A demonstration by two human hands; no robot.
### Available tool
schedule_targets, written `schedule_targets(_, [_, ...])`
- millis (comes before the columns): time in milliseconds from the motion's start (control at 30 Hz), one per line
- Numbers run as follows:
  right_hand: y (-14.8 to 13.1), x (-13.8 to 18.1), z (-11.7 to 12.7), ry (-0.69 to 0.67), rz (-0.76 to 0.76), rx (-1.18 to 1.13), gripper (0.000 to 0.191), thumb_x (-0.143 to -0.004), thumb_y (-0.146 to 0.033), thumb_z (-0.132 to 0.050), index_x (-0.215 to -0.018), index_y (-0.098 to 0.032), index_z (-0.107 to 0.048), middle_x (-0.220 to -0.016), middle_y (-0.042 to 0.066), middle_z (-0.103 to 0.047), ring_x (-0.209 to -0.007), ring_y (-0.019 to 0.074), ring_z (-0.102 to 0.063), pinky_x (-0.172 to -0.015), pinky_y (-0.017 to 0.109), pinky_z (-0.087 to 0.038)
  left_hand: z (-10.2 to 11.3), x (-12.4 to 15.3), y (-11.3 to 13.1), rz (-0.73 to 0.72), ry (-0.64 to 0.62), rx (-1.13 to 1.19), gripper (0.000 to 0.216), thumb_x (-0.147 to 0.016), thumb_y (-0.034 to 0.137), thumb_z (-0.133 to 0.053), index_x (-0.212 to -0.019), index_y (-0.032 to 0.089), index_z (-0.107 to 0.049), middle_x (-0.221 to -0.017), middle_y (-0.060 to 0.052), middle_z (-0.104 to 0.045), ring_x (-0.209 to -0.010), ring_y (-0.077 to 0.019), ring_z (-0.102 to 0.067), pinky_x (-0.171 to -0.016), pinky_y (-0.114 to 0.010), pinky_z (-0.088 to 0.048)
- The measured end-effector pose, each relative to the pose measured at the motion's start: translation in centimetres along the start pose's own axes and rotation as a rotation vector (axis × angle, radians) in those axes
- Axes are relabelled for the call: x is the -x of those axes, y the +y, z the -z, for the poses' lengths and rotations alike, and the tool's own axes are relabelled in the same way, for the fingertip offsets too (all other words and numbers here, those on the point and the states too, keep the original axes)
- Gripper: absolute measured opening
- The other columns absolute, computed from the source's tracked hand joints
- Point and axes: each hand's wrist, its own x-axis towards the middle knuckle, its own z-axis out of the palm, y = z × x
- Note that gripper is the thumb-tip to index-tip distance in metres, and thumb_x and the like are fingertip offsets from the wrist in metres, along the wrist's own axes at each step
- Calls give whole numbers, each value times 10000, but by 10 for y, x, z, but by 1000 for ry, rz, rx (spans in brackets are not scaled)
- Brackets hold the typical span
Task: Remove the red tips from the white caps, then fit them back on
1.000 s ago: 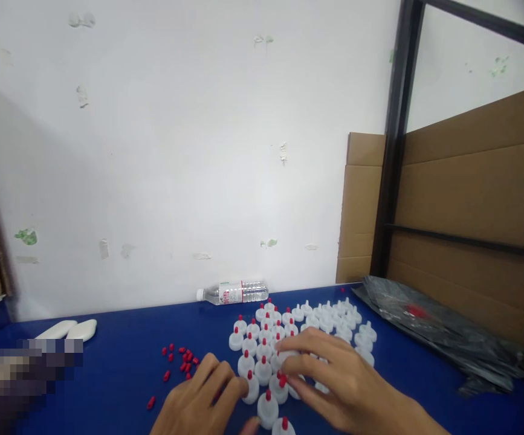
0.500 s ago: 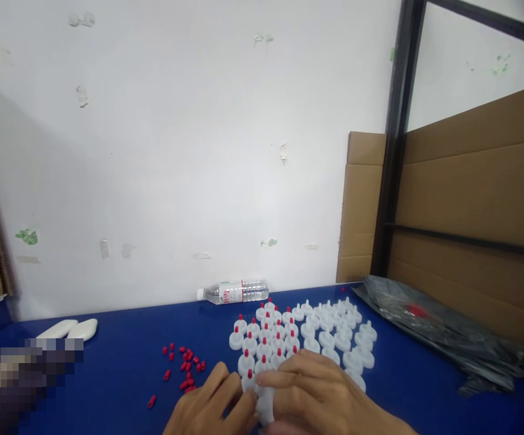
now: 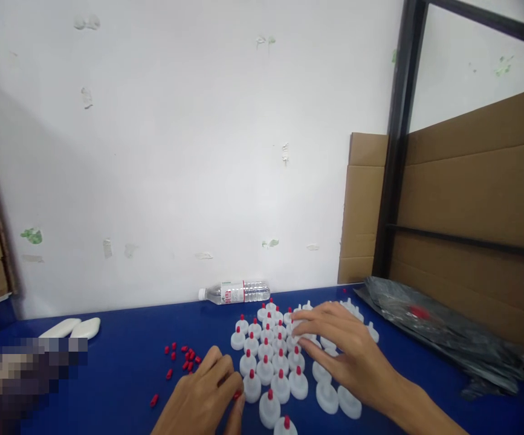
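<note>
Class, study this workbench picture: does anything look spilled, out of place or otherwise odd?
Yes. A water bottle lies on its side against the wall, and loose red tips are scattered on the blue table beside the left hand, apart from the neatly grouped white caps.

We see from one head-worn camera, facing forward and slightly down over the counter [image 3: 107, 362], close above the caps [image 3: 280, 362], with the wall [image 3: 175, 151] filling most behind them.
</note>
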Motion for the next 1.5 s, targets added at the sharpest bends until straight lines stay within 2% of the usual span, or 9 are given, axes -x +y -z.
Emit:
schedule_targets(67, [-4,-1,2,-91,-94,-77,27,-998,-263,-641,-1020,-252,-652,-1070,13,-750,-971,182,-682,-867,332,-490,-4,1,-3,32,-47,-22,275,-932,62,-442,-852,226,-647,-933,-72,-659,-921,-230,-595,-604,-281,-481])
schedule_targets(233, [-10,-5,12,-337,-293,-164,158,-1011,-379,-594,-962,-252,-674,-1013,5,-687,-798,141,-627,-711,275,-473,-12,6,-7,32,-111,-88,326,-902,34,-443,-930,244,-691,-971,-69,-668,-944,-229,-609,-605,-256,-492])
schedule_targets(400, [-18,-4,14,-527,-304,-139,150,-931,-410,-699,-903,-264,-718,-818,-38,-680,-700,122,-596,-693,260,-420,-20,8,-11,46,-147,-128,313,-925,26,-450,-970,250,-664,-938,-37,-687,-944,-222,-645,-671,-249,-521])
schedule_targets(567, [-22,-2,11,-687,-305,-166,62,-845,-320,-776,-866,-273,-742,-686,-75,-705,-685,123,-637,-734,238,-429,-21,9,-14,78,-158,-143,242,-928,61,-514,-950,252,-662,-910,-24,-710,-958,-237,-650,-702,-273,-514])
schedule_targets(667, [-21,-3,13,-688,-304,-130,119,-850,-380,-773,-926,-290,-751,-739,-64,-736,-742,158,-661,-739,259,-432,-19,9,-14,92,-190,-150,184,-911,90,-568,-929,245,-664,-933,-27,-711,-971,-251,-644,-705,-288,-504])
schedule_targets(900, [-17,-6,19,-595,-244,-103,230,-1013,-401,-574,-1054,-291,-772,-983,-12,-788,-867,189,-718,-780,295,-445,-20,8,-16,155,-301,-133,163,-908,118,-577,-929,253,-665,-969,-24,-700,-983,-260,-641,-737,-312,-511])
schedule_targets(1133, [-12,-1,8,-648,-221,-99,177,-992,-312,-608,-1025,-288,-780,-951,-29,-798,-850,194,-742,-763,290,-459,-20,11,-15,163,-274,-139,170,-919,129,-541,-913,243,-668,-953,-34,-697,-978,-244,-645,-754,-298,-521])
schedule_targets(1367, [-10,1,11,-458,-267,8,162,-937,-436,-723,-1006,-291,-697,-994,-30,-727,-922,191,-685,-797,306,-433,-7,4,-10,120,-110,-101,282,-1014,146,-402,-924,248,-649,-890,-32,-686,-875,-224,-662,-688,-299,-507])
schedule_targets(1500, [-15,-1,8,-431,-171,-26,118,-1039,-280,-550,-1123,-281,-632,-1110,6,-674,-932,162,-669,-779,279,-485,0,4,-5,63,13,-65,274,-1011,120,-384,-897,241,-603,-822,-25,-673,-794,-197,-664,-661,-280,-490])
